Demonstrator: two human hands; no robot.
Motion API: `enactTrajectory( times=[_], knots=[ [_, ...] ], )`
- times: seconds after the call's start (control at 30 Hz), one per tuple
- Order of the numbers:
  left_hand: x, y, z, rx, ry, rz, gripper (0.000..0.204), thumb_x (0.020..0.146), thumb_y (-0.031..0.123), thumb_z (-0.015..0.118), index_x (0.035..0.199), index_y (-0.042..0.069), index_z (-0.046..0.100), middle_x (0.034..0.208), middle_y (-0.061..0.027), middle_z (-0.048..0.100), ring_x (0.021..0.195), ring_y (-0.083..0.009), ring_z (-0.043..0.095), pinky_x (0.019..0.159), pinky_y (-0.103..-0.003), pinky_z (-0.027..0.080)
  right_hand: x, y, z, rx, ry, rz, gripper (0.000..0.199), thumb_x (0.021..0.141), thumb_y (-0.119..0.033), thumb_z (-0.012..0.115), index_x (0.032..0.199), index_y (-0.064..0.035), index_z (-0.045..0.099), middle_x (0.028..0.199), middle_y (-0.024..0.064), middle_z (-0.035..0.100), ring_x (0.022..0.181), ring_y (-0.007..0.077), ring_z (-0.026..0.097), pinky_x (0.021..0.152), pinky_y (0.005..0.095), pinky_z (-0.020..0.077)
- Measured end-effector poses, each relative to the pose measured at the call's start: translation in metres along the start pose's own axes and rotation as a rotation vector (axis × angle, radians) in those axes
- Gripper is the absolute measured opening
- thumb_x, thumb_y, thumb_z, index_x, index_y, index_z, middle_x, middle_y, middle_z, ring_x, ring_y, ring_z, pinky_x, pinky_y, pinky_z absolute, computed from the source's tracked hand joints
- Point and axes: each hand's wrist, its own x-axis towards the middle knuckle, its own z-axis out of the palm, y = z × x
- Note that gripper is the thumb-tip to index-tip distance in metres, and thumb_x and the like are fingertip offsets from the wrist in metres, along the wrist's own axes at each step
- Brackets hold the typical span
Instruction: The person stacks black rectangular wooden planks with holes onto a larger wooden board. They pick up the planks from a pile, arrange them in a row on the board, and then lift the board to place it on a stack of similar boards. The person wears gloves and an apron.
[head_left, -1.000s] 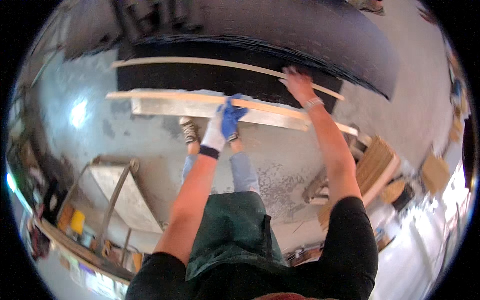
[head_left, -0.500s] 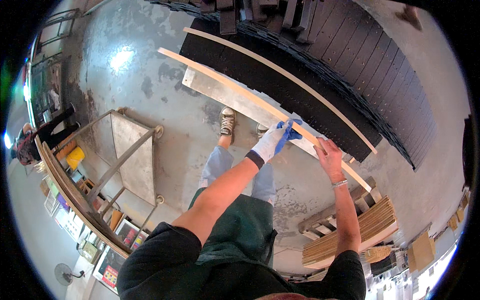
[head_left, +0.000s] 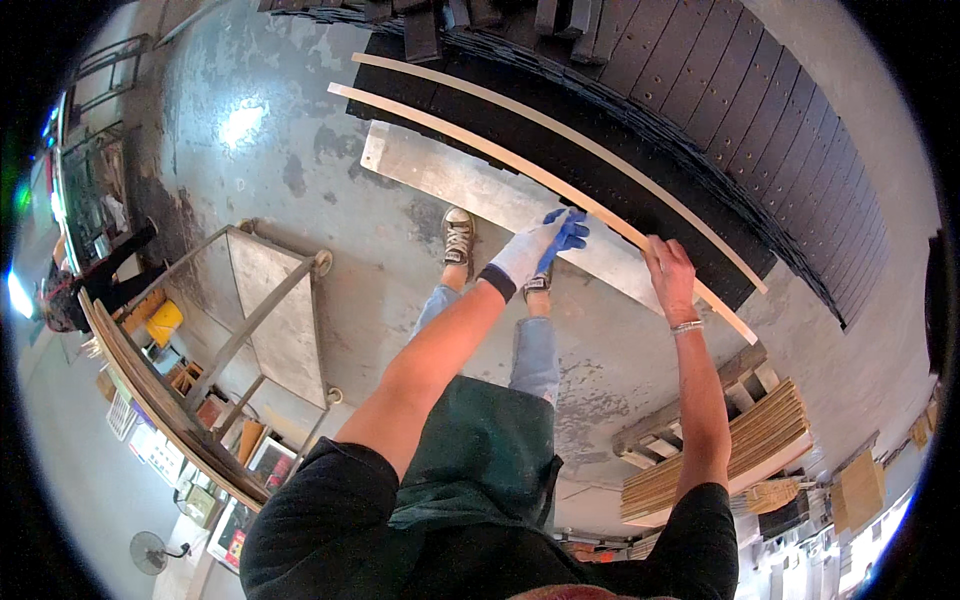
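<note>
A long pale wooden strip (head_left: 470, 152) runs along the near edge of a row of black boards (head_left: 420, 103). A second wooden strip (head_left: 590, 130) lies parallel to it farther back on the boards. My left hand (head_left: 540, 250), in a white and blue glove, is just on the near side of the first strip, its fingers apart and nothing seen in them. Bare, my right hand (head_left: 672, 275) has its fingers closed on that strip near its right end. Below the hands is a long grey metal-looking plank (head_left: 440, 175).
Dark drilled boards (head_left: 760, 130) are stacked beyond the black row, with loose dark blocks (head_left: 420, 40) on top. A wheeled metal cart (head_left: 275, 310) stands at left. Thin brown boards (head_left: 720, 455) rest near a pallet at lower right. Another person (head_left: 75, 300) is at far left.
The near strip has moved away from me and onto the black boards' edge. My left hand has let go of it; my right hand has moved with it, slightly farther out.
</note>
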Motion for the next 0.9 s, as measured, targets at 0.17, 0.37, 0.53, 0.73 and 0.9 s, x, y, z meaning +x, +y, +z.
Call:
enactTrajectory(
  times=[0.17,0.37,0.53,0.73,0.9],
  knots=[
    [-0.016,0.001,-0.029,0.418,0.056,0.140,0.042,0.105,0.030,0.046,0.134,0.000,0.052,0.123,-0.0117,0.064,0.109,-0.0219,0.064,0.098,-0.033,0.050,-0.002,0.022,0.017,-0.158,-0.022,-0.063,0.034,0.084,-0.018,0.070,0.116,-0.0108,0.065,0.097,0.0097,0.061,0.089,0.0292,0.062,0.079,0.0413,0.0522],
    [-0.026,0.013,-0.016,0.390,0.089,-0.050,0.038,0.104,0.029,0.047,0.132,0.006,0.059,0.126,-0.0102,0.065,0.116,-0.0169,0.061,0.101,-0.029,0.046,-0.001,0.024,0.030,-0.415,0.035,-0.037,0.031,0.075,-0.022,0.066,0.103,-0.0104,0.069,0.113,0.0056,0.064,0.110,0.0272,0.058,0.096,0.0461,0.0462],
    [-0.013,0.032,-0.019,0.524,0.077,-0.026,0.044,0.104,0.035,0.047,0.131,0.002,0.058,0.119,-0.0147,0.066,0.105,-0.0231,0.063,0.097,-0.034,0.048,0.001,0.027,0.038,-0.368,0.101,-0.003,0.019,0.076,-0.015,0.062,0.093,-0.0093,0.067,0.088,0.0049,0.058,0.092,0.0231,0.056,0.081,0.0393,0.0451],
    [-0.011,0.032,-0.049,0.533,0.010,-0.003,0.045,0.105,0.035,0.046,0.133,0.000,0.056,0.121,-0.0169,0.065,0.105,-0.0251,0.063,0.098,-0.036,0.048,0.000,0.032,0.038,-0.396,-0.004,0.023,0.016,0.077,-0.014,0.061,0.091,-0.0069,0.066,0.090,0.0066,0.059,0.094,0.0241,0.058,0.085,0.0401,0.0446],
    [-0.025,0.030,-0.050,0.678,0.005,0.074,0.041,0.096,0.005,0.051,0.137,0.006,0.054,0.128,-0.0152,0.060,0.114,-0.0209,0.063,0.096,-0.031,0.050,-0.004,0.037,0.031,-0.358,0.009,0.018,0.019,0.077,-0.017,0.063,0.093,-0.0085,0.067,0.097,0.0080,0.063,0.099,0.0263,0.060,0.090,0.0433,0.0446]
  ],
)
